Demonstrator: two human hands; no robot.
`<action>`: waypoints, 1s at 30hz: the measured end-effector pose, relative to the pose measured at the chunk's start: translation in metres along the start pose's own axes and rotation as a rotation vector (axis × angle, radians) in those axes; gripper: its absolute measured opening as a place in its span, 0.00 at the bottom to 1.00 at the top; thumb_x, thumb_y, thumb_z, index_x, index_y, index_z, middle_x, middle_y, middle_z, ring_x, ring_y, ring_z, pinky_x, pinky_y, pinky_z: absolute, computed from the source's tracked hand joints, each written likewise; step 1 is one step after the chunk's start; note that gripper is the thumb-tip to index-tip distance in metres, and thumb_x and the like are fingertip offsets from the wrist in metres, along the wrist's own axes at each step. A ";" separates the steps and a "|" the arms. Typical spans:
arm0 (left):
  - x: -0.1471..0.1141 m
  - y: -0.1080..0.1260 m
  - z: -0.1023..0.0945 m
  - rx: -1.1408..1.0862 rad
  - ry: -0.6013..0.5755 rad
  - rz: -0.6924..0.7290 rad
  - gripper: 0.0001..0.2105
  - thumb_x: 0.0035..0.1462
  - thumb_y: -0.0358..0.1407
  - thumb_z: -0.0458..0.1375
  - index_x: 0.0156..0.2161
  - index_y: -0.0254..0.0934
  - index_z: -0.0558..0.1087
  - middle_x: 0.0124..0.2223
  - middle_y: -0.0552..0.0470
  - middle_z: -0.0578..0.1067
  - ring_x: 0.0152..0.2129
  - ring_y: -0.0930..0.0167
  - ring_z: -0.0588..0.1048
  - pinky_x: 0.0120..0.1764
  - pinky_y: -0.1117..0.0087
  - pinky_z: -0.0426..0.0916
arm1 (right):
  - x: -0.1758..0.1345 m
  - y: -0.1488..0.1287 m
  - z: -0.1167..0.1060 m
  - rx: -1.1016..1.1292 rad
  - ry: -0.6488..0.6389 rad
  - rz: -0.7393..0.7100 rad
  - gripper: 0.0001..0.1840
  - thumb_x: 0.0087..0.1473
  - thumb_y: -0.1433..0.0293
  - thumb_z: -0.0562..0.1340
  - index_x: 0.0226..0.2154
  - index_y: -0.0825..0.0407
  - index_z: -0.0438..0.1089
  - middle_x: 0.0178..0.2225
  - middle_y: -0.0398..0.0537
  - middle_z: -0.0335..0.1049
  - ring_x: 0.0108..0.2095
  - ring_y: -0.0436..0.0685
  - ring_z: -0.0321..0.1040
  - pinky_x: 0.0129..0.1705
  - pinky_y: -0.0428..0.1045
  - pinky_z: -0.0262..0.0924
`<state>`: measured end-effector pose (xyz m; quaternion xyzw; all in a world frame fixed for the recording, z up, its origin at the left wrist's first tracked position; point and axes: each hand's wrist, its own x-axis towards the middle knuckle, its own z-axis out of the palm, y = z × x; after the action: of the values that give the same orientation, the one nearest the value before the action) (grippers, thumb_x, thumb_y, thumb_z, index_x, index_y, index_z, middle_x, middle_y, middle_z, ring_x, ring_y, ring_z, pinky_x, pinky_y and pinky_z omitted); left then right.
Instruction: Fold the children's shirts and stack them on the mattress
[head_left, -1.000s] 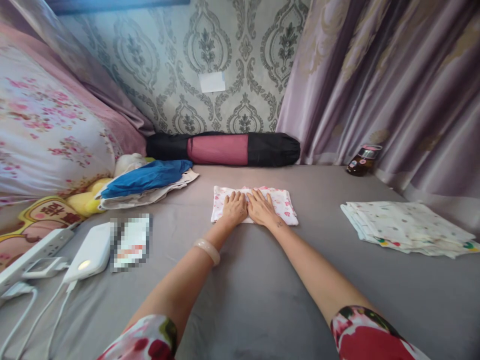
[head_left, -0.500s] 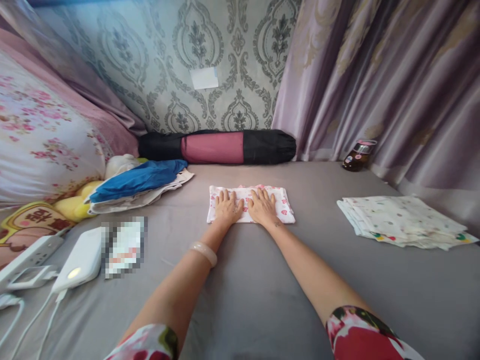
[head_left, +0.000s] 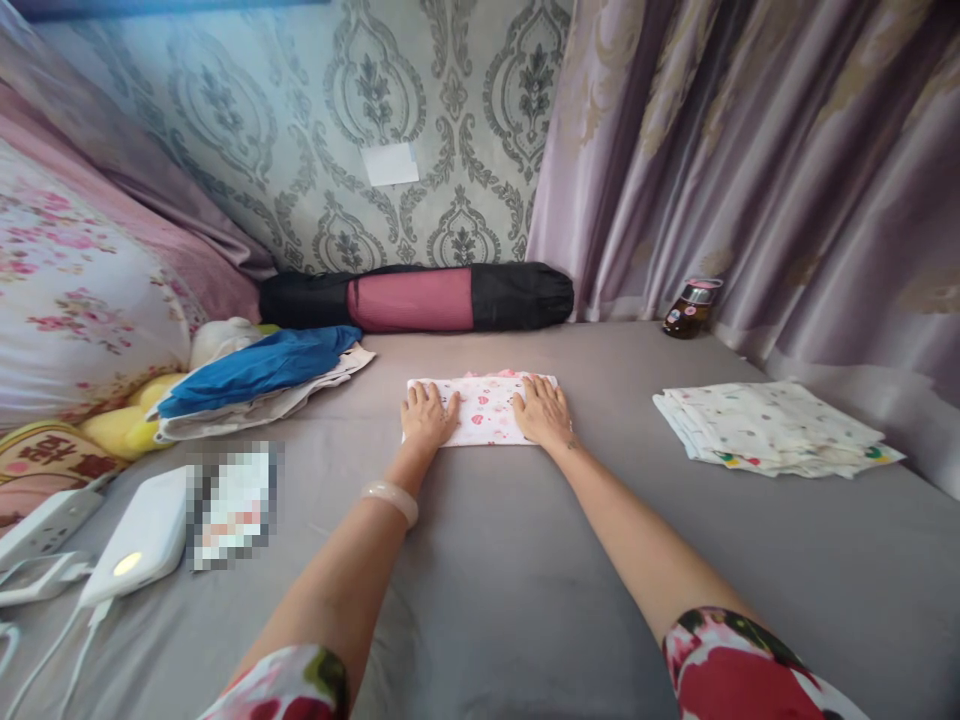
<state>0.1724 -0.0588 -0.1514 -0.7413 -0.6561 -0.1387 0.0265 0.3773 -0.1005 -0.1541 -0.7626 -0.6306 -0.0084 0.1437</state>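
Note:
A folded white cloth (head_left: 484, 412) with pink and red prints, hearts among them, lies flat on the grey bed sheet (head_left: 495, 560). A bit of pink trim shows along its far edge. My left hand (head_left: 429, 415) rests flat on the cloth's left end, fingers stretched out and thumb apart. On the right end, my right hand (head_left: 544, 410) lies palm down with its fingers extended. Neither hand grips anything. The parts of the cloth under both palms are hidden.
Folded dotted cloths (head_left: 772, 425) lie at right, a dark bottle (head_left: 690, 308) behind them. A black and pink roll bag (head_left: 412, 298) lies along the wall. Blue folded clothing (head_left: 262, 365), a white power bank (head_left: 142, 535) and a power strip (head_left: 52, 525) are at left.
My hands have slid apart, from near the middle of the cloth out to its two ends. More of its printed middle shows. The view has shifted slightly.

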 end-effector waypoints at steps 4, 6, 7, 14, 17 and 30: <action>0.002 -0.016 -0.002 -0.001 -0.030 0.077 0.25 0.65 0.50 0.40 0.56 0.35 0.65 0.61 0.35 0.64 0.60 0.57 0.61 0.57 0.56 0.59 | -0.001 0.014 -0.002 0.010 -0.032 -0.066 0.31 0.66 0.60 0.44 0.64 0.59 0.53 0.66 0.57 0.49 0.67 0.60 0.41 0.65 0.57 0.38; 0.004 -0.026 -0.002 -0.026 -0.069 0.122 0.24 0.66 0.49 0.40 0.56 0.36 0.64 0.62 0.38 0.64 0.60 0.59 0.61 0.57 0.56 0.59 | -0.002 0.020 -0.004 0.009 -0.050 -0.107 0.31 0.66 0.59 0.44 0.64 0.60 0.52 0.67 0.58 0.48 0.67 0.60 0.41 0.65 0.56 0.38; 0.005 -0.030 -0.002 -0.043 -0.088 0.140 0.23 0.66 0.48 0.40 0.57 0.37 0.64 0.62 0.40 0.63 0.60 0.60 0.61 0.58 0.57 0.58 | -0.002 0.023 -0.005 0.008 -0.061 -0.114 0.32 0.66 0.59 0.43 0.65 0.61 0.52 0.67 0.58 0.47 0.67 0.61 0.40 0.66 0.55 0.38; 0.010 -0.045 0.006 -0.092 -0.147 0.166 0.25 0.67 0.47 0.39 0.62 0.37 0.58 0.67 0.42 0.56 0.64 0.61 0.54 0.62 0.58 0.52 | -0.002 0.032 -0.005 -0.015 -0.081 -0.034 0.34 0.66 0.59 0.42 0.65 0.66 0.50 0.68 0.63 0.43 0.67 0.63 0.42 0.65 0.54 0.41; 0.009 -0.044 0.004 -0.066 -0.166 0.165 0.26 0.67 0.47 0.38 0.63 0.35 0.57 0.68 0.41 0.55 0.65 0.61 0.53 0.62 0.57 0.52 | -0.001 0.031 -0.005 -0.033 -0.094 -0.028 0.34 0.66 0.59 0.42 0.65 0.65 0.50 0.68 0.62 0.43 0.67 0.63 0.42 0.65 0.54 0.41; 0.002 -0.011 -0.001 0.034 -0.050 0.151 0.27 0.66 0.49 0.38 0.61 0.37 0.62 0.65 0.40 0.60 0.63 0.57 0.56 0.60 0.52 0.53 | 0.000 -0.004 -0.003 -0.038 -0.033 -0.054 0.30 0.66 0.59 0.42 0.64 0.55 0.54 0.67 0.57 0.47 0.67 0.63 0.42 0.65 0.60 0.37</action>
<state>0.1619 -0.0560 -0.1514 -0.7915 -0.6009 -0.1066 0.0333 0.3737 -0.1007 -0.1506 -0.7480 -0.6530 -0.0115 0.1186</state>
